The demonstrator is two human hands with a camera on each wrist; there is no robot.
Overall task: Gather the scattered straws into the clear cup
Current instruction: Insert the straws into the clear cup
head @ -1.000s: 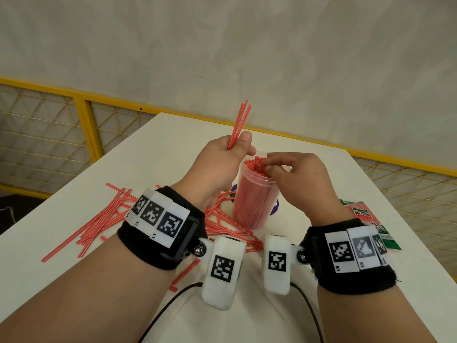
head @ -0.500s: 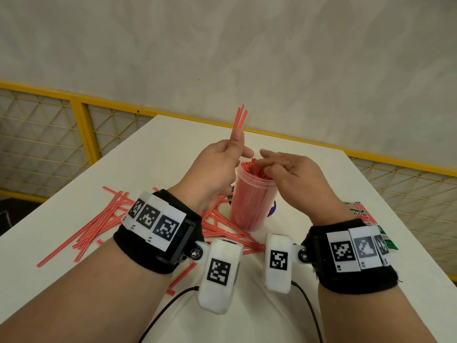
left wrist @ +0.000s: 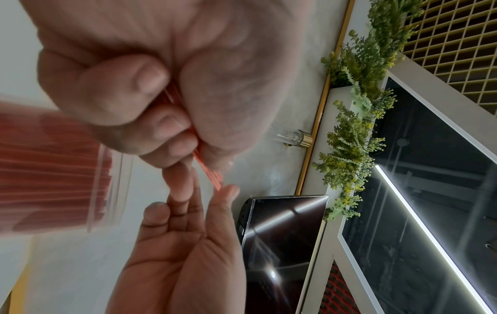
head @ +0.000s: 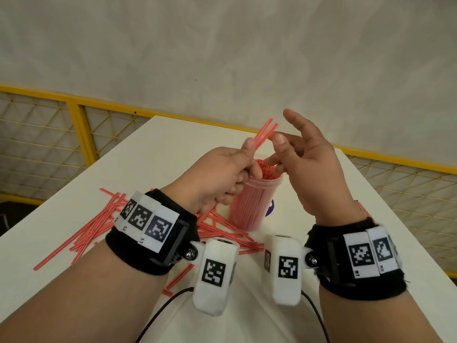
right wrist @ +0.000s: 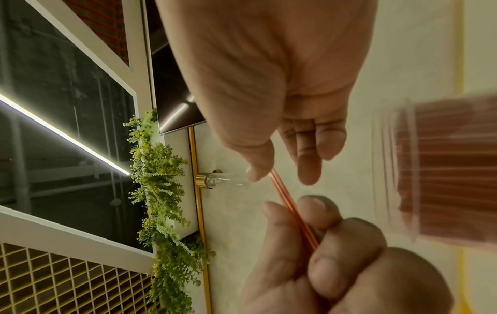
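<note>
The clear cup (head: 252, 204), packed with red straws, stands mid-table and looks blurred. My left hand (head: 222, 174) is just left of its rim and grips two red straws (head: 265, 131) that point up and to the right. In the left wrist view the curled fingers (left wrist: 150, 119) clamp the straws (left wrist: 209, 172) against the palm. My right hand (head: 309, 164) hovers above the cup's right side with fingers spread. Its thumb (right wrist: 256, 172) and fingers (right wrist: 309, 167) flank the straws' tip (right wrist: 279, 187) without closing on it. Several loose straws (head: 99, 226) lie scattered on the table to the left.
More straws (head: 222, 229) lie crossed at the cup's foot, under my left wrist. A purple object (head: 270, 206) peeks from behind the cup. The white table (head: 160, 149) ends at a yellow mesh railing (head: 81, 134) on the left and back.
My right hand has lifted off the cup's mouth and opened beside the straws' tips. My left hand has tilted its straws to the right, over the cup.
</note>
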